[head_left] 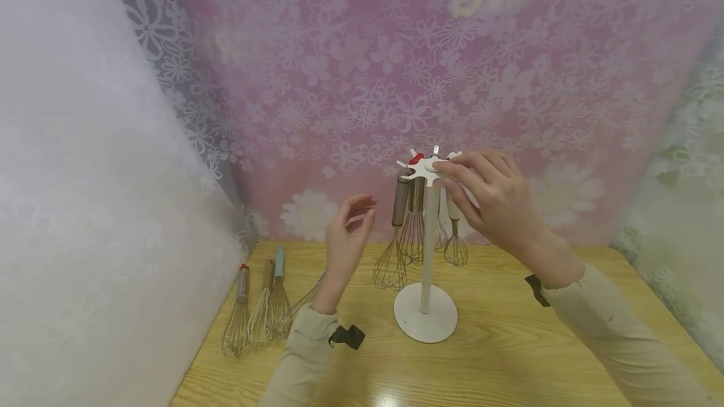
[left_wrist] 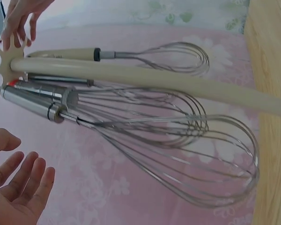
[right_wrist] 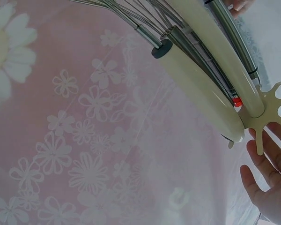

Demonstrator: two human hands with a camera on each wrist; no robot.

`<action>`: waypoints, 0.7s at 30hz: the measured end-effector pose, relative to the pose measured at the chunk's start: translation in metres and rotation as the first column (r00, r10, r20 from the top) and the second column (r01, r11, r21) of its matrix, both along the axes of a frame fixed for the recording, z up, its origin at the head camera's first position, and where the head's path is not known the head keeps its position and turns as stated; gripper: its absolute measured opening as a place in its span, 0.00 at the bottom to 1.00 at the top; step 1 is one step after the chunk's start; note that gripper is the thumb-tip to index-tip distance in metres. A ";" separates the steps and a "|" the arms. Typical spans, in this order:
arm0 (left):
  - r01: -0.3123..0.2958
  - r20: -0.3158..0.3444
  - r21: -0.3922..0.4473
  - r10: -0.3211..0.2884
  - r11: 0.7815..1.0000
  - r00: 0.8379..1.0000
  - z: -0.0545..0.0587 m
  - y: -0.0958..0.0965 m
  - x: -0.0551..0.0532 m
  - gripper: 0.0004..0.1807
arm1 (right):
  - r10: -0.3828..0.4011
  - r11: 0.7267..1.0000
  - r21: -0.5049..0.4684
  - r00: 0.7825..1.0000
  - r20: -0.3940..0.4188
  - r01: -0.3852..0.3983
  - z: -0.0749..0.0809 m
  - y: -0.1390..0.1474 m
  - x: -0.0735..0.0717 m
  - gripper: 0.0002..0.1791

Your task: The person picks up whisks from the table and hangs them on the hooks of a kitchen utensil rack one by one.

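Stand: off-white stand (head_left: 428, 244) w/ slim round pole, flat disc base (head_left: 407, 322) & hook ring (head_left: 421, 170), curved arms fanning out star-like
Hung whisks: steel-hdl whisk (head_left: 396, 222) w/ long wide balloon; red-tipped whisk (left_wrist: 70, 96) just beside; cream-hdl whisk (left_wrist: 105, 55) w/ dk collar, smaller balloon
Hard to see: another hdl sat mostly behind pole; wires overlapped, tough to count; rt fingers hid bits of ring in head view; base cut off in both wrist views
Axis: pole stood vert., ring on top; hung whisks pointed wires down, hdls up, approx. parallel to pole
Stand loc: on wood tbl (head_left: 509, 344), a bit rt of ctr, pink floral cloth (head_left: 339, 105) behind
Rt hand (head_left: 494, 200): fingers slightly bent & spread, tips touching ring, rather than wrapped round it
Lt hand (head_left: 346, 240): relaxed, thumb well off curved fingers, held nothing, lt of stand
Tbl whisks (head_left: 261, 316): lay at far lt, hdls away from person; one partly hidden by lt hand
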State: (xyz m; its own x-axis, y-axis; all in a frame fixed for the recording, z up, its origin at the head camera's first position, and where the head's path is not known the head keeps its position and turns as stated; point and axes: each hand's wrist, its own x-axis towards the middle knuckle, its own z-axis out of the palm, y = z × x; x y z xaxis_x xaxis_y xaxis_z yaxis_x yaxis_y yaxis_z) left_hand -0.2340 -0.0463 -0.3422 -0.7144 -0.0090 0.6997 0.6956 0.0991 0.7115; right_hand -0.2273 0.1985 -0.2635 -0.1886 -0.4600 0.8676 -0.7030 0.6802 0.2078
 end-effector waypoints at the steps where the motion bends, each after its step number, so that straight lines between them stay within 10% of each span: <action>1: -0.007 0.010 -0.003 0.007 1.000 1.000 -0.004 -0.002 -0.003 0.15 | 0.002 1.000 -0.002 1.000 -0.006 -0.002 0.000 0.000 0.000 0.21; 9: -0.077 0.070 -0.004 0.077 0.997 0.995 -0.050 -0.023 -0.033 0.15 | 0.004 1.000 -0.004 1.000 -0.017 -0.004 0.000 -0.002 0.002 0.19; 21: -0.163 0.126 -0.090 0.174 0.982 0.977 -0.092 -0.047 -0.051 0.11 | -0.011 1.000 0.004 1.000 0.005 0.011 -0.001 -0.002 0.003 0.20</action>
